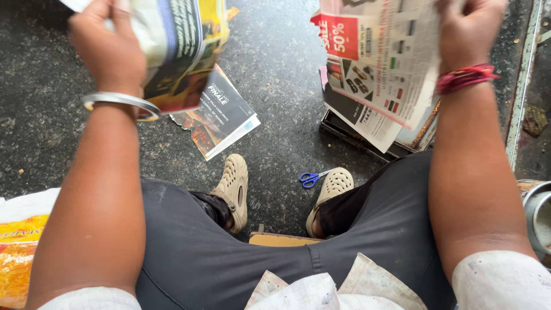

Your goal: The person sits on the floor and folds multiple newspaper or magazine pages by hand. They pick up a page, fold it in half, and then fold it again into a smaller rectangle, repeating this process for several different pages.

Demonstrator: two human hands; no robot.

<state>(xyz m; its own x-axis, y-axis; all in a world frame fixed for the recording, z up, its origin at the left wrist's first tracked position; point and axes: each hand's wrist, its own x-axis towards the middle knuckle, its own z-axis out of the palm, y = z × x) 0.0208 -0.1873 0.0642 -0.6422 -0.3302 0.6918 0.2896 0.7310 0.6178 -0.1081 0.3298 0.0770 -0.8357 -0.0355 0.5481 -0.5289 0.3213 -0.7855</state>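
Going left to right here. Far lower left there's a yellow-orange plastic bag [17, 252] poking into frame. Upper left, the left hand [109, 49] has its fingers curled tight around a folded newspaper sheet [178, 46], with a metal bangle [120, 103] sitting on that wrist. Just below and to the right of it, a glossy flyer [221, 115] lies flat on the dark speckled floor [281, 69].

In the middle, the person is seated, beige clogs [235, 189] planted on the floor, and a pair of blue-handled scissors [313, 178] rests touching the toe of the right-of-frame shoe.

Upper right, the right hand [468, 31] is clenched on a second newspaper sheet [384, 63] with red ad blocks, red thread bands [465, 77] around the wrist. That sheet hangs over a stack of papers [367, 126] on the floor.

Looks to me like the sheets are mid-separation, one in each fist, held well apart. I'd guess the next move needs a firm, even grip so the paper doesn't rip crooked.
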